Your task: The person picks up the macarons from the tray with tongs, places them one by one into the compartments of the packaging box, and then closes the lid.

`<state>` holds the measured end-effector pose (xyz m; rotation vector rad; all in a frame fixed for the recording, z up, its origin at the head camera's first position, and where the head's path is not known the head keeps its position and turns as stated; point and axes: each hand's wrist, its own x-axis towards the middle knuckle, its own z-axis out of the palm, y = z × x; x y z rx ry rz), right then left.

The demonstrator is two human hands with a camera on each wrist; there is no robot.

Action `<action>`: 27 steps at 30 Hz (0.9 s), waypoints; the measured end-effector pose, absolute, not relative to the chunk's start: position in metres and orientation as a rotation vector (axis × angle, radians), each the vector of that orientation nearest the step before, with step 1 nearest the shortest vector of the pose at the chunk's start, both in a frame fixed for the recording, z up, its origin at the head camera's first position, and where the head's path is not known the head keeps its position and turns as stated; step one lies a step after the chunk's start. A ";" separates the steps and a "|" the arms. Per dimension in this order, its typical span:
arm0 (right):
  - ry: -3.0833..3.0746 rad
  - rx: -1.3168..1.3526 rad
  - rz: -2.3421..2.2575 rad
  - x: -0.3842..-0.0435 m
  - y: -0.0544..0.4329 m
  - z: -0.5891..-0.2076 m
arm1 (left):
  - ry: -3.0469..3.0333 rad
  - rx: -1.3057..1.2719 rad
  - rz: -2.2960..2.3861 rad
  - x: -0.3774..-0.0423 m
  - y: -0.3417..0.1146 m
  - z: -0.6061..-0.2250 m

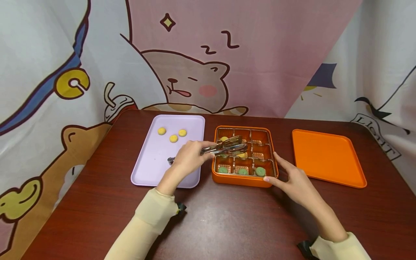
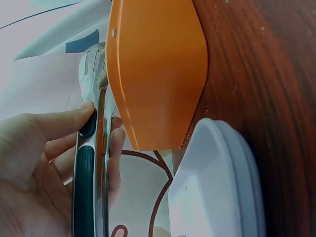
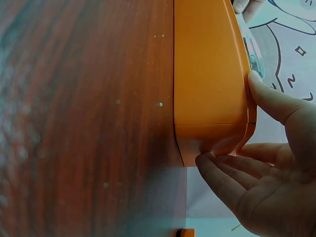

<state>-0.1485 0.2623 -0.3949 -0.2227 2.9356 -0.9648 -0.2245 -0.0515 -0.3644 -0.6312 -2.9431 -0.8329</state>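
Note:
My left hand (image 1: 188, 157) grips metal tongs (image 1: 224, 146) with dark green handle inlays, thumb on one arm and fingers on the other. Their tips hang over the orange divided box (image 1: 242, 180). Near the tips is a yellow cookie (image 1: 242, 155) in the middle compartment; whether the tongs touch it, I cannot tell. Another yellow cookie (image 1: 224, 138) sits back left. Green cookies lie along the front row, one (image 1: 260, 171) at the right. My right hand (image 1: 295, 184) holds the box's front right corner, thumb at the front rim, fingers against the right side.
Left of the box lies a lilac tray (image 1: 146, 173) with three yellow cookies (image 1: 173, 138). An orange lid (image 1: 328, 159) lies flat at the right. Everything stands on a dark wooden table (image 1: 214, 224), before a printed cloth (image 1: 260, 65).

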 end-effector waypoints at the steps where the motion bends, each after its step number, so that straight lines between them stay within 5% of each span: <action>1: 2.936 -0.221 -0.963 -0.149 0.262 -0.395 | -2.945 -0.627 -0.837 -0.224 -0.052 -0.364; 27: 2.941 -0.225 -0.966 -0.149 0.262 -0.395 | -2.864 -0.437 -0.984 -0.230 -0.096 -0.359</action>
